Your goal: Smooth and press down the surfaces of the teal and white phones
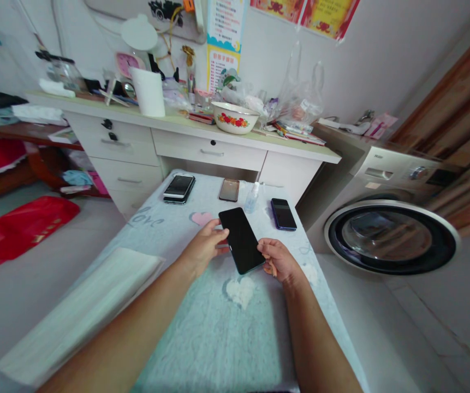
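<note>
"What fills the background?"
"White drawers point(122, 179) along the wall, with a washing machine point(366, 159) on the right."
"And nearer?"
"A pale, heart-patterned tablecloth point(210, 338)."
"How are the hands?"
"Left hand point(206, 245) pinches the black phone point(241, 240) by its left edge, thumb on top; right hand point(279, 259) pinches its lower right edge. It's between them, over the cloth."
"Other things?"
"Beyond it, stacked phones point(178, 187) on the left, a blue-edged phone point(284, 214) on the right, and between those, a small clear bottle point(252, 197)."
</note>
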{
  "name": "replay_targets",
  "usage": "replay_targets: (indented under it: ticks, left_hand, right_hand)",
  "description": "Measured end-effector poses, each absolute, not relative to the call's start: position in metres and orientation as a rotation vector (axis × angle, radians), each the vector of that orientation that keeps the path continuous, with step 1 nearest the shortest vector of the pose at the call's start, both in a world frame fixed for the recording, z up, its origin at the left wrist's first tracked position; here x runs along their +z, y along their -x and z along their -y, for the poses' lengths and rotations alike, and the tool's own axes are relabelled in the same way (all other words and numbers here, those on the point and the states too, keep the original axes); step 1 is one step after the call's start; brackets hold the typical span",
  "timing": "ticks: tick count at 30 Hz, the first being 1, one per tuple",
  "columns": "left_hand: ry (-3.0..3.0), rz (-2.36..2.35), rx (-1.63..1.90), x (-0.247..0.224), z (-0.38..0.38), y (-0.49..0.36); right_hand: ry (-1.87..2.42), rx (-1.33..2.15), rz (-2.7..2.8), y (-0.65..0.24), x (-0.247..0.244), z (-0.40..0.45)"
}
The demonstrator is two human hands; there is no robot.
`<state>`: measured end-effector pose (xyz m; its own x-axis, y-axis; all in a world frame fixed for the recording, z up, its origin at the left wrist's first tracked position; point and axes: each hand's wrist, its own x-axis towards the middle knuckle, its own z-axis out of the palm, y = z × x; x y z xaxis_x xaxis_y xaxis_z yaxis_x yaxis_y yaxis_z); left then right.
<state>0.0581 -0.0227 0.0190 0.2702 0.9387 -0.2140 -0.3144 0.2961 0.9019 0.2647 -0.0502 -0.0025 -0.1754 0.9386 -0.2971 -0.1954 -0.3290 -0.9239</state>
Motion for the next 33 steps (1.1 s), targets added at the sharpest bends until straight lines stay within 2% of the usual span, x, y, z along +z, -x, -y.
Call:
replay_targets:
  ticks: [8,16,28,33]
  left_hand:
    - [-1.294,-0.806,0.721,0.023,0.053,-0.082]
    - [-1.369,-0.753,0.84,0.02,0.042,-0.123]
    - [-1.272,-0.917,0.855,-0.001,0.002,-0.201]
    - [-1.229,-0.926,0.831,-0.004,-0.009,-0.22]
  right_hand:
    - [1.116,1.597,0.934,-0.287,0.001,0.049]
    - [1.208,1.477,0.927,-0.316,0.023,0.054]
    - [1.859,0.952,1.214,-0.37,0.03,0.04]
    - [1.951,0.855,1.235,-0.384,0.022,0.026]
